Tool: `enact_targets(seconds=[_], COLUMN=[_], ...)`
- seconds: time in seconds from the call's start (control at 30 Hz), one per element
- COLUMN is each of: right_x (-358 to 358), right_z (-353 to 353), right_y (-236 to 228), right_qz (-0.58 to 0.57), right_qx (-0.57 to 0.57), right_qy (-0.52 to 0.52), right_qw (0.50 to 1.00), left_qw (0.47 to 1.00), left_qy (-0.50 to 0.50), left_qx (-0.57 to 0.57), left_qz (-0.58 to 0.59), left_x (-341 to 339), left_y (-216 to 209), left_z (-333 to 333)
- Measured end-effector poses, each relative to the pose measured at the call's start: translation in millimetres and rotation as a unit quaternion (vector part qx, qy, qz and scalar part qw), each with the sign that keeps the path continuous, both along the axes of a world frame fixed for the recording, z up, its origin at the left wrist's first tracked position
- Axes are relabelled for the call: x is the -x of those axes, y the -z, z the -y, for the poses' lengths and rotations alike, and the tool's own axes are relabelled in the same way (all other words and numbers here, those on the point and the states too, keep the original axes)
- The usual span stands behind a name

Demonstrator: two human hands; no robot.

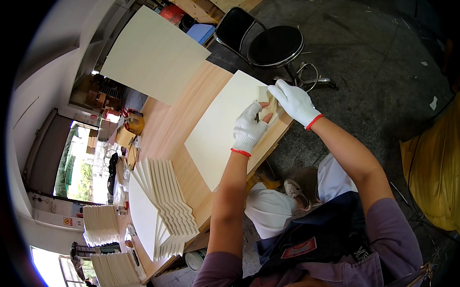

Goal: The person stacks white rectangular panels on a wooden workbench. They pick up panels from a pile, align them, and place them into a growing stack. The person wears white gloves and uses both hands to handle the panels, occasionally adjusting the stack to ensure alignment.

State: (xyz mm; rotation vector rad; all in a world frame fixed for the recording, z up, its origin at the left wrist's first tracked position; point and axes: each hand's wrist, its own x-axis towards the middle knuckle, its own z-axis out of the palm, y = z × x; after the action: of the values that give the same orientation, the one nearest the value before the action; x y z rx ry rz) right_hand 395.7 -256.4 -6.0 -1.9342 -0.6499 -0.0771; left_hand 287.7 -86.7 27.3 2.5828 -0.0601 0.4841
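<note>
- Your pale board (215,127) lies flat on the worktop (164,125), just in from the near edge, toward the right end; a small pale piece (263,92) sits on the board's right-end part.
- Your left hand (249,126) is curled, bare thumb and fingertip slightly apart beside the piece; whether they pinch it, you can't tell from this view. Your right hand (294,102) has fingers stretched close together over it, their grip hidden.
- Uneven pressure from your two hands could skew the piece or crease it.
- Pushing sideways could slide the board, likely over the near edge, since little worktop is left there.
- Those bare fingertips could leave marks on the pale face, or catch a sharp edge.
- The board's long axis runs roughly parallel to the near edge, one short side facing the worktop's right end; the piece's own axis is too covered to judge.
</note>
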Motion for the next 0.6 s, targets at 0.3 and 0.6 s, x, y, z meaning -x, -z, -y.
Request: enact_targets(seconds=[0.3, 0.6], right_x=[3, 1], right_z=[4, 4], right_y=[-2, 8], right_qz=[-0.03, 0.003], right_qx=[-0.033, -0.055], right_qy=[-0.012, -0.017], right_qw=[0.999, 0.998], left_qw=[0.994, 0.995], left_qy=[-0.028, -0.033], left_qx=[-0.099, -0.087], left_qz=[0.028, 0.045], left_x=[6, 0], left_y=[-6, 1], left_z=[11, 6])
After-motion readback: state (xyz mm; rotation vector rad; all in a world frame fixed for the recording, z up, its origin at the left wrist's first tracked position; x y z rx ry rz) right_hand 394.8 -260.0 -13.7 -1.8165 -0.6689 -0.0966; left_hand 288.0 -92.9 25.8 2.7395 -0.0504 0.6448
